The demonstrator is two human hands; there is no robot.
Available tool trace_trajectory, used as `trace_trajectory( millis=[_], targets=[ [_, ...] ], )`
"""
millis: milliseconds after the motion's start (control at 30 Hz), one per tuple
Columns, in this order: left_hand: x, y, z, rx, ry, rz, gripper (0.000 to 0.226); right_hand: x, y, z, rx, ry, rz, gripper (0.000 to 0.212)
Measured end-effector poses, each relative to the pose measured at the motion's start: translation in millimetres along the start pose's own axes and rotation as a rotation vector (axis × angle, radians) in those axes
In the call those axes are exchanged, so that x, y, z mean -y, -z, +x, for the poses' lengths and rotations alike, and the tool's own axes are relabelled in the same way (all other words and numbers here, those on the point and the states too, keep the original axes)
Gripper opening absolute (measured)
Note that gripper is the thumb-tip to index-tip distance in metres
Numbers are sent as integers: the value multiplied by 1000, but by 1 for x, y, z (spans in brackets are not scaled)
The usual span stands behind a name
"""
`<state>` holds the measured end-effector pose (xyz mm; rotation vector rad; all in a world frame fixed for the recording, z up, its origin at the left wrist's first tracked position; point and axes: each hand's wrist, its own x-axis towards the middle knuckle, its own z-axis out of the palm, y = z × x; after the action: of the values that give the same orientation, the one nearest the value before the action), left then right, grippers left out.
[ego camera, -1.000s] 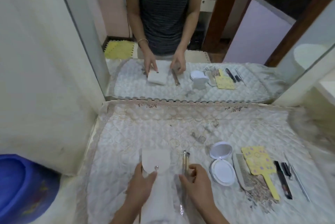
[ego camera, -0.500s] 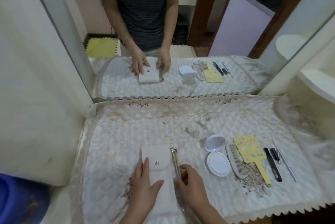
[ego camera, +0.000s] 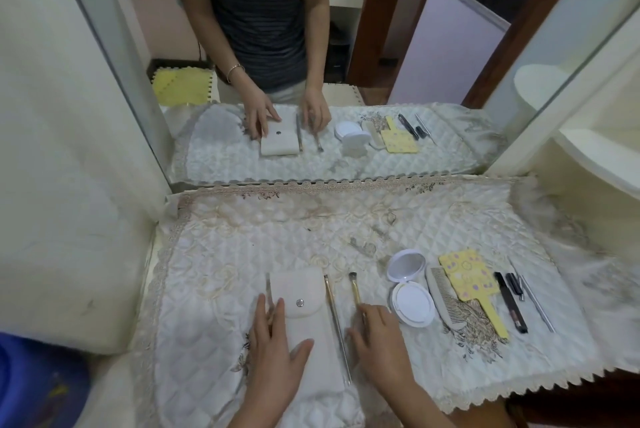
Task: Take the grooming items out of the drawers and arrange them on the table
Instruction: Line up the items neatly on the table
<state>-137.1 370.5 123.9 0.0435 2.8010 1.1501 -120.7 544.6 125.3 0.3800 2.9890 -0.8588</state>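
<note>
A white snap pouch (ego camera: 302, 315) lies flat on the quilted table cover (ego camera: 242, 247), near the front. My left hand (ego camera: 277, 355) rests flat on the pouch's left side with fingers apart; a thin metal tool (ego camera: 268, 285) sticks out from under the fingertips. A long thin brush (ego camera: 335, 323) lies along the pouch's right edge. My right hand (ego camera: 381, 341) pinches the handle of a small gold brush (ego camera: 354, 289), which lies a little to the right of the long one, bristles pointing away from me.
To the right lie an open white compact (ego camera: 410, 292), a comb (ego camera: 445, 299), a yellow hand mirror (ego camera: 471, 282), a black pencil (ego camera: 510, 304) and a metal stick (ego camera: 535, 303). A wall mirror (ego camera: 433, 64) stands behind, a shelf (ego camera: 606, 157) to the right, and a blue bin (ego camera: 34, 379) at lower left.
My right hand has drawn the small gold brush away from the long brush, to the right. My left hand stays on the pouch. The view has pulled back.
</note>
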Motion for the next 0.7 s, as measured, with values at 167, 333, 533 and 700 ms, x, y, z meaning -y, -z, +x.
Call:
trace_trajectory(
  millis=[167, 333, 533, 700],
  targets=[
    [16, -13, -5, 60, -203, 190, 83, -7, -8, -9, 12, 163, -6, 25],
    [14, -22, -9, 17, -140, 184, 83, -17, 14, -3, -41, 244, 102, 29],
    [-22, -41, -14, -41, -237, 322, 61, -79, 66, 26, -188, 240, -91, 53],
    [-38, -60, -20, 14, -212, 541, 50, -106, 78, 50, 37, 270, -303, 70]
  ],
)
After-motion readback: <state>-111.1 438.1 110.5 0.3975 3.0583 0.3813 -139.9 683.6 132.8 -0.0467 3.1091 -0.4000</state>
